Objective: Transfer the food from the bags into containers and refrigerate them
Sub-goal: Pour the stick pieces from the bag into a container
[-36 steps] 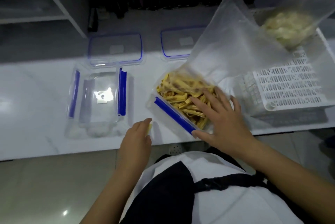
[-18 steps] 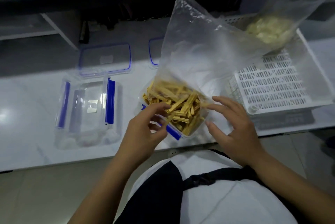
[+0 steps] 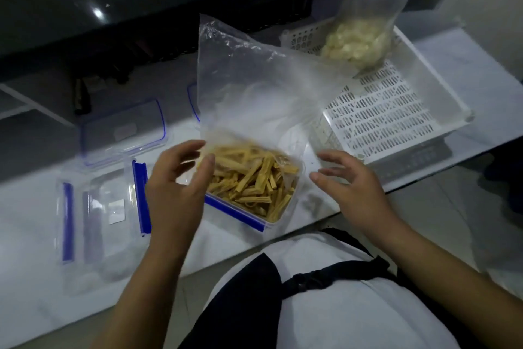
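A clear container with blue clips [image 3: 239,211] sits near the counter's front edge, filled with yellow-brown food sticks [image 3: 252,179]. A large clear plastic bag [image 3: 249,88] stands crumpled over its far side, its mouth lying in the container. My left hand [image 3: 175,190] hovers at the container's left rim, fingers spread and curled, holding nothing. My right hand [image 3: 351,187] hangs open just right of the container. A second bag with pale food [image 3: 353,43] rests in the white basket [image 3: 396,122]. An empty clear container [image 3: 102,218] lies to the left.
Two clear lids with blue seals lie behind the containers, one lid [image 3: 121,131] fully seen, the other lid [image 3: 194,102] mostly hidden by the bag. The white counter [image 3: 28,207] ends just before my body. A dark shelf runs along the back.
My left hand rose from the container's near corner to its left rim. My right hand drew back slightly to the right. The view shifted, and the bag now leans more upright.
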### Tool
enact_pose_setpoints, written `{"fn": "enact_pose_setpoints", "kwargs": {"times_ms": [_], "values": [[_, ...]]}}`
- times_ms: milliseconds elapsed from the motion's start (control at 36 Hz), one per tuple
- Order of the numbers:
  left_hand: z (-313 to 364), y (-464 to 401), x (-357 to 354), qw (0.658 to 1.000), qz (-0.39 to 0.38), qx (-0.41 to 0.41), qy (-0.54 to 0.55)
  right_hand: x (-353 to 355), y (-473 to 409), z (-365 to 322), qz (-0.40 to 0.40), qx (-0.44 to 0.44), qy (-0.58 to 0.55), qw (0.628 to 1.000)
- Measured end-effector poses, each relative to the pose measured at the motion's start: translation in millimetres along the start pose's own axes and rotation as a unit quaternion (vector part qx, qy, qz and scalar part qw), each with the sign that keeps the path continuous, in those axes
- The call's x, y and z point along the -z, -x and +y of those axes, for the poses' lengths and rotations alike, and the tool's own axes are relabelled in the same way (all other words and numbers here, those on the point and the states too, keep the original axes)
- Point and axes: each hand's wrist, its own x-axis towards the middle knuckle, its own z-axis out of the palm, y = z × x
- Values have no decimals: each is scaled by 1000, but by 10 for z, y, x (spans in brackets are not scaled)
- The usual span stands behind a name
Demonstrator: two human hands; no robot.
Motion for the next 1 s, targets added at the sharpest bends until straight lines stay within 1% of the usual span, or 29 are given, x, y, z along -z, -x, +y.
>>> {"fn": "enact_pose_setpoints", "kwargs": {"times_ms": [28,56,111,167,194,250,333,389,500,556,611,639,667,750,861,889,917,972,1000], "values": [[-56,-94,58,999,7,34,13,-11,-17,-33,14,10,3,1000],[-118,-187,114,998,-11,67,14,-23,-24,-69,30,35,19,999],[-232,-352,206,987,-103,118,-31,-48,-13,-150,56,100,48,992],[-329,-445,251,970,-187,130,-86,-68,8,-230,61,143,63,986],[-370,-466,255,966,-207,116,-104,-77,15,-267,60,159,78,982],[-420,-478,221,968,-205,87,-112,-87,31,-334,57,185,118,974],[-434,-484,177,981,-163,80,-68,-113,54,-431,46,207,148,966],[-404,-515,165,983,-158,81,-46,-137,47,-499,43,221,164,960],[-324,-594,153,977,-194,82,-43,-201,-11,-625,34,229,190,954],[-254,-595,167,965,-242,83,-57,-236,-36,-681,26,237,204,950],[-218,-572,172,954,-281,78,-70,-278,-55,-742,22,264,226,937],[-213,-552,159,955,-282,67,-67,-302,-65,-778,21,283,245,927],[-214,-523,140,960,-266,53,-61,-327,-73,-818,20,303,270,914],[-216,-417,61,978,-198,12,-57,-425,-90,-957,15,353,368,860],[-209,-293,-32,973,-199,-75,-94,-530,-95,-1127,-2,436,472,766],[-204,-261,-67,972,-206,-78,-78,-549,-100,-1154,-14,457,486,744],[-195,-234,-91,974,-205,-79,-61,-569,-111,-1174,-28,470,499,727],[-186,-182,-130,976,-208,-59,2,-591,-161,-1200,-59,465,528,708],[-186,-169,-145,977,-202,-69,-10,-590,-202,-1204,-77,444,551,703]]}}
